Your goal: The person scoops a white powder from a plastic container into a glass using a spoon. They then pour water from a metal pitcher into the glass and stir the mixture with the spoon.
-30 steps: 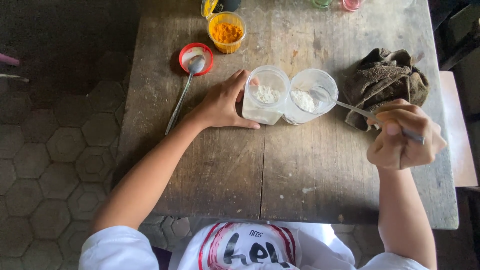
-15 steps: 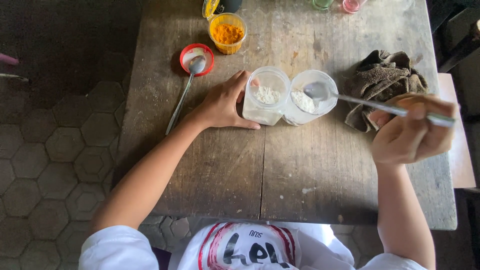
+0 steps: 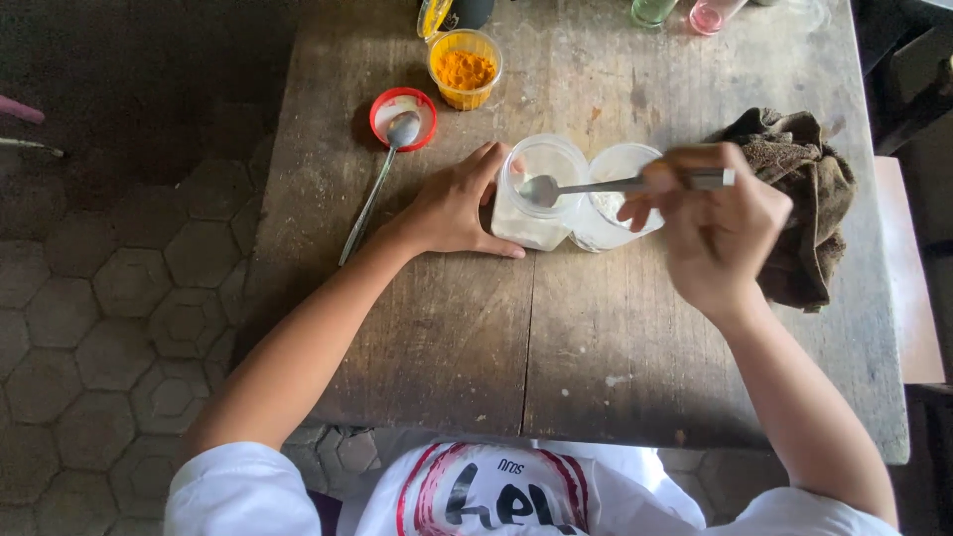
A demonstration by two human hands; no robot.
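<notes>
though apart: rag (image 3: 804, 189); red lid (image 3: 402, 117)

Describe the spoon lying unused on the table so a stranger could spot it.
On the wooden table, look left of the left hand. A long metal spoon lies there, its bowl resting in a red lid. Unlike the spoon held over the jars, nobody touches it.

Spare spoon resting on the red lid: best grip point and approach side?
Take the spare spoon by its long handle, mid-length, coming from above on the left. Its bowl rests raised on the red lid, while the left hand crowds the right side.
</notes>
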